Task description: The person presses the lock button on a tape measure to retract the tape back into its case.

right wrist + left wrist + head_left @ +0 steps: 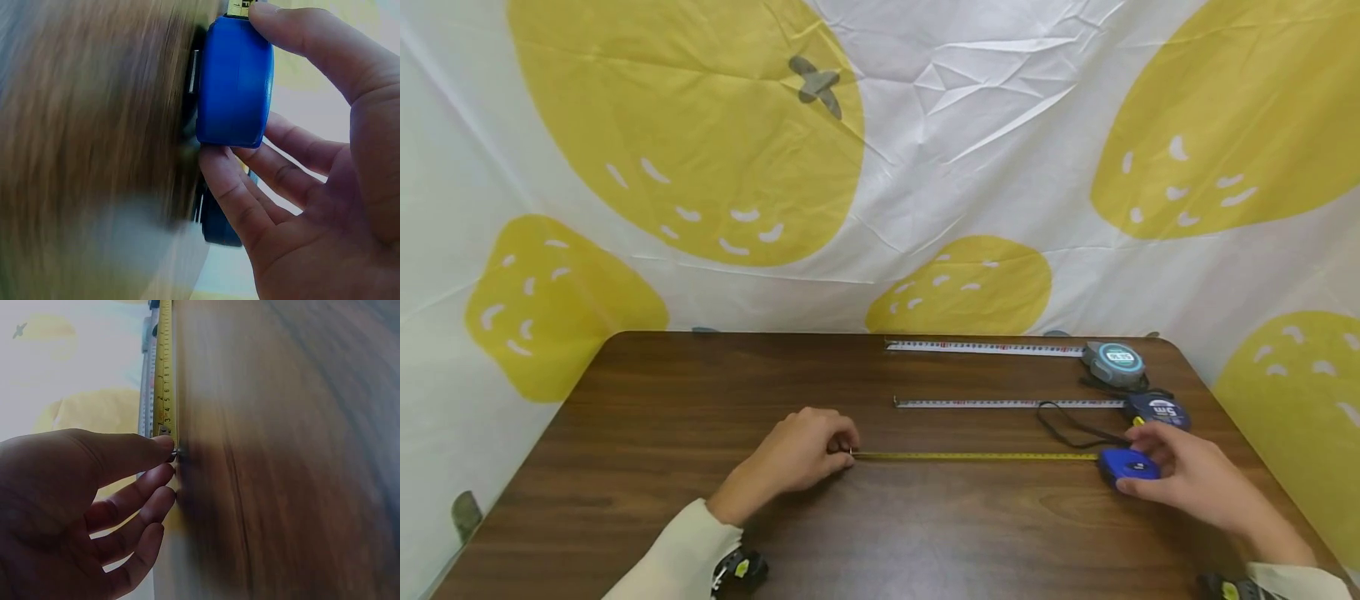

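Note:
A blue tape measure [1127,465] lies toward the table's right side, its yellow blade [977,457] drawn out straight to the left. My right hand [1198,483] grips the blue case between thumb and fingers; the right wrist view shows the thumb by the blade's mouth [239,7]. At the blade's free end, my left hand [801,450] pinches the metal hook between thumb and fingertips. In the left wrist view the low numbers on the blade [164,394] begin just beyond the thumb. The other fingers of that hand are loosely bent.
Behind lies a dark blue tape measure [1157,410] with its white blade [1000,403] out and a black strap [1067,437]. Farther back sits a grey tape measure [1114,365], its white blade [985,347] also extended. A lemon-print cloth [925,167] hangs behind the wooden table [685,400].

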A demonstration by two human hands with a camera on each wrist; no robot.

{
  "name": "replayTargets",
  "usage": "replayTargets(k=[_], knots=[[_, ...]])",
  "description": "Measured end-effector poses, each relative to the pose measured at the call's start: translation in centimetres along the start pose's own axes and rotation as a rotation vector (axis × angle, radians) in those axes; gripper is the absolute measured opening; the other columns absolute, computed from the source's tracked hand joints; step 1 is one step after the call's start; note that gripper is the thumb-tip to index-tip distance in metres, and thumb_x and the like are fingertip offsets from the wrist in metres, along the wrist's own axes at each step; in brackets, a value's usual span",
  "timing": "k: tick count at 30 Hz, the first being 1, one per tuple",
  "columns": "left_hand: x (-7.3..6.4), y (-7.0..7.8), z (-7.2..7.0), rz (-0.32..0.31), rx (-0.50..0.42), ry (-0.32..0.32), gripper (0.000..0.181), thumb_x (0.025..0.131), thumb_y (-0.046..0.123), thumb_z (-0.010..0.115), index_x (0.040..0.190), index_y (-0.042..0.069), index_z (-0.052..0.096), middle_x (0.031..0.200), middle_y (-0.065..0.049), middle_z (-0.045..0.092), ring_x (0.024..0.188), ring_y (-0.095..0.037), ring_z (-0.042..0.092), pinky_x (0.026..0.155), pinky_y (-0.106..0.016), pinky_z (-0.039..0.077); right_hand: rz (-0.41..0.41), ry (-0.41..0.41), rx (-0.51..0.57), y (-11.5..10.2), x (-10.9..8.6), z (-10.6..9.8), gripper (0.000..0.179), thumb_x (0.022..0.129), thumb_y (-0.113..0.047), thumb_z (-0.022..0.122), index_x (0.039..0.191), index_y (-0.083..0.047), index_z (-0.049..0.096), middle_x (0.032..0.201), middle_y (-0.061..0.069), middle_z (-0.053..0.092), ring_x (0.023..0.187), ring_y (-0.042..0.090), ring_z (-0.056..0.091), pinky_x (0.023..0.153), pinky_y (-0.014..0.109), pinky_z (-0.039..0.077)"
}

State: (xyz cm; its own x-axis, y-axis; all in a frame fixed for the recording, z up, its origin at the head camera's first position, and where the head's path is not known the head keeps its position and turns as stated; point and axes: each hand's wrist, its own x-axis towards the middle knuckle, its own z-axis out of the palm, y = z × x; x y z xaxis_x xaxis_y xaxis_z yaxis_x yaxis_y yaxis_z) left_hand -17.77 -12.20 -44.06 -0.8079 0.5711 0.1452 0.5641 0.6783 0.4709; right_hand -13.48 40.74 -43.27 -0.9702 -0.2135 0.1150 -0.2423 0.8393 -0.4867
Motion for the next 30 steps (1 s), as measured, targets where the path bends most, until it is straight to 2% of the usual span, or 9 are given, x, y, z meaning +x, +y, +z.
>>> replayTargets(k=[6,12,22,30], knots=[[-0.6,-1.0,-0.5,-0.038,0.003,0.022,0.013,0.093,0.01,0.089,0.1,0.015,0.079,0.093,0.007,0.074,0.084,-0.01,0.072,0.074,-0.033,0.059,-0.012,-0.005,-0.004,-1.2,1.1,0.5,0.064,0.076,-0.025,0.103,0.123,0.003,0.069,0.107,0.009,0.075,0.082,0.008,0.065,0.07,0.029,0.056],[-1.2,-1.9,-1.2,-0.057,0.007,0.045,0.013,0.094,0.008,0.088,0.1,0.015,0.079,0.091,0.008,0.074,0.081,-0.007,0.07,0.072,-0.032,0.058,-0.061,0.018,0.004,-2.0,1.9,1.3,0.065,0.073,-0.023,0.105,0.121,0.003,0.069,0.105,0.007,0.075,0.082,0.005,0.063,0.069,0.028,0.056],[-2.1,-3.3,-2.0,-0.098,0.019,0.096,0.013,0.093,0.007,0.088,0.097,0.016,0.079,0.088,0.01,0.073,0.08,-0.004,0.068,0.073,-0.033,0.058,-0.073,0.01,-0.013,-3.2,3.0,2.4,0.065,0.074,-0.031,0.105,0.121,0.0,0.071,0.106,0.005,0.076,0.084,0.009,0.062,0.07,0.029,0.053],[-2.6,-3.9,-2.4,-0.177,0.01,0.125,0.013,0.093,0.008,0.087,0.096,0.018,0.078,0.086,0.011,0.072,0.079,-0.006,0.067,0.072,-0.039,0.057,-0.069,-0.02,0.004,-4.3,3.8,2.8,0.064,0.077,-0.033,0.103,0.122,0.0,0.071,0.107,0.004,0.075,0.086,0.013,0.063,0.072,0.03,0.054]])
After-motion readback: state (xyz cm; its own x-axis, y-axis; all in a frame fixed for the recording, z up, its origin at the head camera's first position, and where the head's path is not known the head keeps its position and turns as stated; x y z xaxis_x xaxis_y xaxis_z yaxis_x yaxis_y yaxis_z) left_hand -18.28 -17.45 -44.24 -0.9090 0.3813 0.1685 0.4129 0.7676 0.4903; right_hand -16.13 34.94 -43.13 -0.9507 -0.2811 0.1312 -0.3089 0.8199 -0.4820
